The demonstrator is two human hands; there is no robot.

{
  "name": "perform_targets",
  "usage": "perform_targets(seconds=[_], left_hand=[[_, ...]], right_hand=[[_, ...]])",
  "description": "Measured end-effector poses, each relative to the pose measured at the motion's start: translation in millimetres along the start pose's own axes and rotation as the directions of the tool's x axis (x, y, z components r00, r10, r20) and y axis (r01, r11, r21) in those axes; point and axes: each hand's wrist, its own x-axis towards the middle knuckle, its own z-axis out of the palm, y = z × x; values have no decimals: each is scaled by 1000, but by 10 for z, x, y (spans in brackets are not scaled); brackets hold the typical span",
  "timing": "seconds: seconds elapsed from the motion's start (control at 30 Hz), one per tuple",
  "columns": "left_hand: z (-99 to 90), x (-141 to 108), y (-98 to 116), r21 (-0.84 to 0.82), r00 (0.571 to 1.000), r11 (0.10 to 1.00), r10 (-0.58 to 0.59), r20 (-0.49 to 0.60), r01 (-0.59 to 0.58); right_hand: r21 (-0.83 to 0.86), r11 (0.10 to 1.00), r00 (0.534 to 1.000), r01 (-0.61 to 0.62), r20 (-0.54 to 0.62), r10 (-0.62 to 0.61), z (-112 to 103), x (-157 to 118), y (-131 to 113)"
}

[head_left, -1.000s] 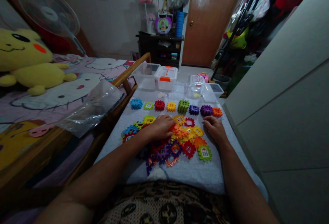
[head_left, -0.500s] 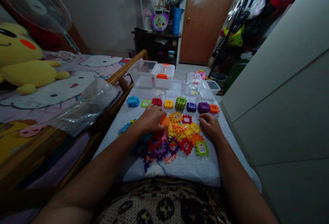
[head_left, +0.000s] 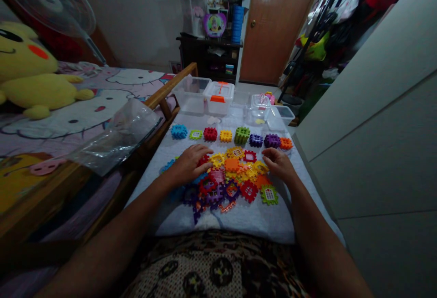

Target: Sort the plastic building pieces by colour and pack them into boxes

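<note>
Over the left part of a pile of interlocking plastic building blocks, my left hand (head_left: pixel 191 163) has its fingers and thumb apart. A red block (head_left: pixel 204 159) shows between them; I cannot tell whether they touch it. Just beyond the fingertips lies a yellow block (head_left: pixel 217 160), and right of that a flat orange block (head_left: pixel 232 165). My right hand (head_left: pixel 279 165) is at the pile's right edge, fingers loosely bent and apart from the thumb, close to a yellow window block (head_left: pixel 261 167). Nothing shows in it. Nearer me are a red window block (head_left: pixel 249 191) and a green one (head_left: pixel 269 195).
Behind the pile runs a row of colour-sorted stacks, from blue (head_left: pixel 179 131) through green (head_left: pixel 242 135) to orange (head_left: pixel 286 143). Clear plastic boxes (head_left: pixel 194 97) stand at the table's far end. A wooden bed rail (head_left: pixel 160 93) borders the left, a white cabinet (head_left: pixel 368 129) the right.
My left hand has drawn back to the left, uncovering the yellow and red blocks. The orange block that was by its fingers now lies further right. My right hand has barely moved.
</note>
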Motion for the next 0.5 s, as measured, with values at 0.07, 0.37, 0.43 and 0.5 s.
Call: perform_targets(seconds=[0.07, 0.37, 0.43, 0.5], left_hand=[[-43, -223, -107, 15, 1000, 1000, -14, -11, 14], [54, -916, -355, 94, 986, 986, -128, -102, 138], [94, -980, -373, 95, 982, 983, -145, -117, 156], [127, -1028, -391, 78, 979, 981, -166, -118, 175]], right_hand=[[-42, 996, 993, 77, 94, -73, 13, -8, -173], [-147, 900, 890, 411, 279, -361, 316, -61, -703], [-144, 887, 870, 439, 313, -380, 342, -126, -786], [-131, 871, 835, 474, 380, -398, 353, -206, -857]])
